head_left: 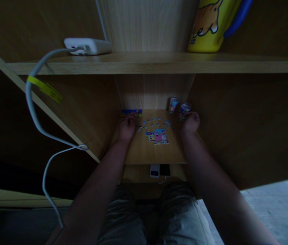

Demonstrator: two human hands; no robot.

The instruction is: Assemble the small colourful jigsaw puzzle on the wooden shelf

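A partly joined jigsaw (157,136) with pink and blue cartoon figures lies in the middle of a small wooden desk (154,154). Several loose pieces (152,120) are scattered behind it. My left hand (126,128) rests on the desk to the left of the pieces, fingers curled under, close to a blue puzzle card (132,112). My right hand (191,123) is curled at the right, beside a small can (184,111). What either hand holds, if anything, is hidden in the dim light.
A second small can (173,104) stands at the desk's back. A shelf (159,63) overhead carries a white charger (87,46) with a trailing white cable (35,115) and a yellow jug (211,27). A small white device (154,170) sits below the desk edge.
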